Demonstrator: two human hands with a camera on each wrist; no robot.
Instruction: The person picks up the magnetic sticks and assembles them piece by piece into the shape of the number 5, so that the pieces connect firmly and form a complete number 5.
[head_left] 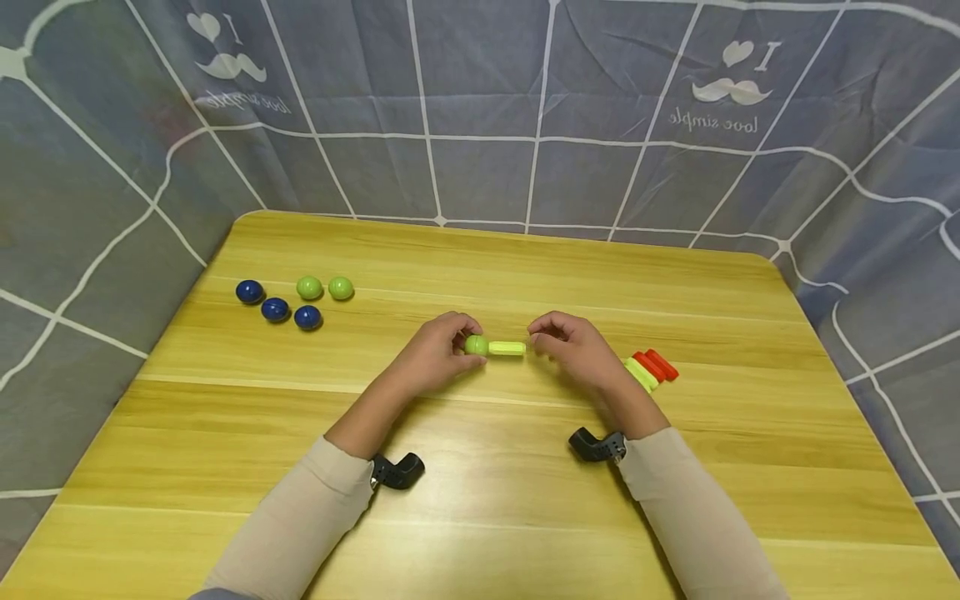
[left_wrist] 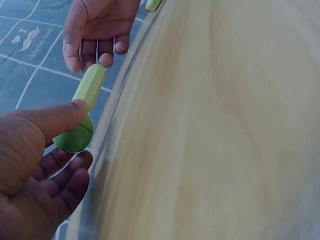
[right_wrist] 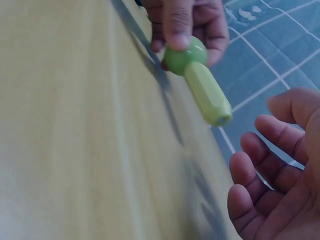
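Observation:
My left hand (head_left: 432, 354) pinches the green ball of a small toy maraca (head_left: 477, 345) between thumb and fingers. Its ridged yellow-green handle (right_wrist: 207, 95) sticks out from the ball toward my right hand (head_left: 572, 346). In the right wrist view, the handle's free end shows a small hole. The right hand's fingers are loosely bent just beyond that end, with a gap between them and the handle. From the left wrist view, the ball (left_wrist: 75, 137) shows a seam line, and the left thumb lies over where ball and handle meet.
At the left of the wooden table (head_left: 480, 533) lie dark blue balls (head_left: 275, 310) and two green balls (head_left: 341, 288). Red handles (head_left: 654, 365) and yellow-green handles (head_left: 641, 375) lie beside the right forearm. Grey checked cloth (head_left: 480, 108) hangs behind the table.

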